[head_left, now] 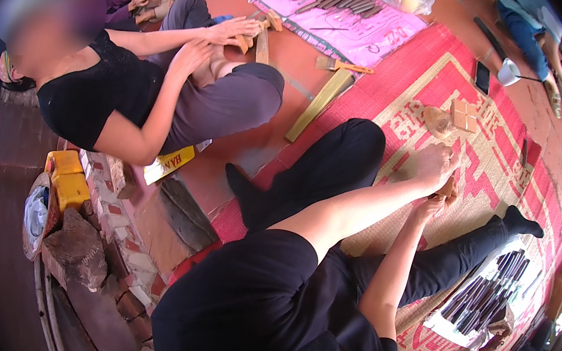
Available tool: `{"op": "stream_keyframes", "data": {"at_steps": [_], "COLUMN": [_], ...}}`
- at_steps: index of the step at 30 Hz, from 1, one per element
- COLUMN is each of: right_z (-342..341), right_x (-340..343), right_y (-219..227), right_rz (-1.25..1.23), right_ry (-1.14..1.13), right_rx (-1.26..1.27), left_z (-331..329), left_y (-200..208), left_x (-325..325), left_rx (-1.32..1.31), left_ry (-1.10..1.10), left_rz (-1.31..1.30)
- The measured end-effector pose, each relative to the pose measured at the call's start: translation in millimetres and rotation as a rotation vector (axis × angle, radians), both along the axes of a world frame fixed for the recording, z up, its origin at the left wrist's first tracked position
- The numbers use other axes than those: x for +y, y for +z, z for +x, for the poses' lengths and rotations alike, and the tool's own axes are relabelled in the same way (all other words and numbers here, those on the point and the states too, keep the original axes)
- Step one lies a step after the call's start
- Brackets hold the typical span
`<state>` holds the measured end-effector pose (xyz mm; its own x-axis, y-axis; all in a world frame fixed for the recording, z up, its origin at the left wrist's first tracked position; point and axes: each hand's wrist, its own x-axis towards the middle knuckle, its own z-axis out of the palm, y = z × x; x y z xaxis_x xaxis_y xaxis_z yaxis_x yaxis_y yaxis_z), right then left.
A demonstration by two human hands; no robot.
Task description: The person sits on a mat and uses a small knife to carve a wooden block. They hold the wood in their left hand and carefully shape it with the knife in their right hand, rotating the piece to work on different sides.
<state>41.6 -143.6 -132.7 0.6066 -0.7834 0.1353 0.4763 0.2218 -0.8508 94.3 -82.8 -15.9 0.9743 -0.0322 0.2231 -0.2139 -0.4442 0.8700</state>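
Observation:
Above the woven mat, my left hand [434, 165] is closed in a fist over a small brown wooden piece [449, 188]. Whatever lies inside that fist is hidden. My right hand [432, 207] grips the wooden piece from the near side, fingers wrapped round its lower end. Just beyond my hands, a pale wooden block [464, 116] with crossing grooves on top sits on the mat. Beside it on the left lies a rounded light wooden lump [437, 121].
Red patterned mat [386, 222] under my legs. Nearby are chisels [486, 289] on white cloth, a phone [483, 77], a white cup [509, 72], a brush [344, 65] and a yellowish wooden bar [319, 105]. A pink sheet [379, 44] bears more tools. A person [118, 87] sits left, holding wood.

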Motion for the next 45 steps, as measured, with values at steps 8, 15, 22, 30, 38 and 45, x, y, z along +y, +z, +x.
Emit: {"op": "stream_keyframes", "data": {"at_steps": [8,15,22,30,38,45], "right_z": [4,1,8,-2,-11,-9], "right_x": [-21,3,-29,1,-13,-49], "right_y": [-4,21,13,54,59,-9], "right_rz": [0.301,0.067,0.104,-0.272,-0.105,-0.222], "right_ry": [0.023,-0.006,-0.022,-0.171,-0.103,-0.2], "right_rx": [0.097,0.1,0.302,0.304,0.311,0.598], "left_z": [-7,-9,-5,-4,-11,-18], "left_y": [1,3,-11,-4,0,6], "left_x": [4,10,14,11,21,11], "left_rx": [-0.052,-0.094,-0.123,-0.119,-0.169,-0.164], "left_ry": [0.018,-0.048,-0.102,-0.168,-0.211,-0.32], "left_rz": [-0.003,0.056,0.057,0.111,0.093,0.068]}}
